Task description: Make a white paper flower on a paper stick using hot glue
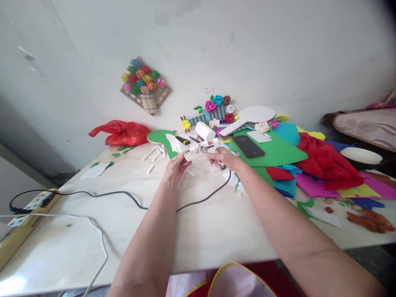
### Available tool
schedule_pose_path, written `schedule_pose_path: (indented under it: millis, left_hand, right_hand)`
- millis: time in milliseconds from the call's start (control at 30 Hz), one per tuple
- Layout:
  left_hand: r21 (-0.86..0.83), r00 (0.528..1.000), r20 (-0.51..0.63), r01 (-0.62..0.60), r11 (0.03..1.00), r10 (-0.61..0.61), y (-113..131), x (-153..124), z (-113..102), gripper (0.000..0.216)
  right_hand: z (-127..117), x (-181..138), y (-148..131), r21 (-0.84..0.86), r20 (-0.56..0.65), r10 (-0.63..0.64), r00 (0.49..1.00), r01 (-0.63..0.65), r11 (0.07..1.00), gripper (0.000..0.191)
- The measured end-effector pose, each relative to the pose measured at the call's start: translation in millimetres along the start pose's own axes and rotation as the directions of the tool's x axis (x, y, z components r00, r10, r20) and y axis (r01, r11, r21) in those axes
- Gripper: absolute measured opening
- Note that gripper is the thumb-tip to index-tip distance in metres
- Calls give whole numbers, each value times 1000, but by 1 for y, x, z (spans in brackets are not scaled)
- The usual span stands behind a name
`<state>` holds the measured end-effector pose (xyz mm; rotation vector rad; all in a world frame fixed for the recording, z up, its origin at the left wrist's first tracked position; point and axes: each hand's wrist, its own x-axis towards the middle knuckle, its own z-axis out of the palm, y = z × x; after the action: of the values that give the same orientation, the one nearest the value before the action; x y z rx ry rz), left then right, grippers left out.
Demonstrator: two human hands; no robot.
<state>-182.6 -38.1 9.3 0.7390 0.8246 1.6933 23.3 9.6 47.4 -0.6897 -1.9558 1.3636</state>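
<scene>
My left hand (175, 166) pinches a small white paper roll (186, 156) above the pale table (192, 231). My right hand (223, 158) is wrapped round the handle of a white glue gun (206, 147), whose nozzle points left toward that roll. The gun's black cord (198, 201) trails from my right hand across the table to the left. A green and white paper cutout (165, 140) lies just behind my left hand, with several loose white paper rolls (152, 155) beside it.
A phone (248, 146) lies on a green sheet among piled coloured papers (312, 165) at right. A red plastic bag (122, 133) sits at back left. A power strip (34, 204) is at left edge. Paper flower crafts (144, 84) hang on the wall.
</scene>
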Motion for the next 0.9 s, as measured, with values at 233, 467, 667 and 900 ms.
schedule_pose_path:
  millis: [233, 467, 667, 900]
  left_hand:
    - [11, 1000, 14, 1, 1000, -1, -1, 0, 0, 24]
    - [13, 1000, 25, 4, 1000, -5, 0, -1, 2, 27]
    - [11, 1000, 24, 1, 1000, -1, -1, 0, -1, 26]
    - [-12, 1000, 3, -15, 1000, 15, 0, 1, -3, 24]
  right_hand:
    - [1, 1, 0, 25, -30, 28, 999, -27, 999, 39]
    - [1, 1, -1, 29, -50, 56, 997, -55, 998, 40]
    - [2, 0, -2, 21, -30, 47, 998, -46, 999, 40]
    - [0, -2, -3, -31, 4, 23, 1000, -23, 999, 38]
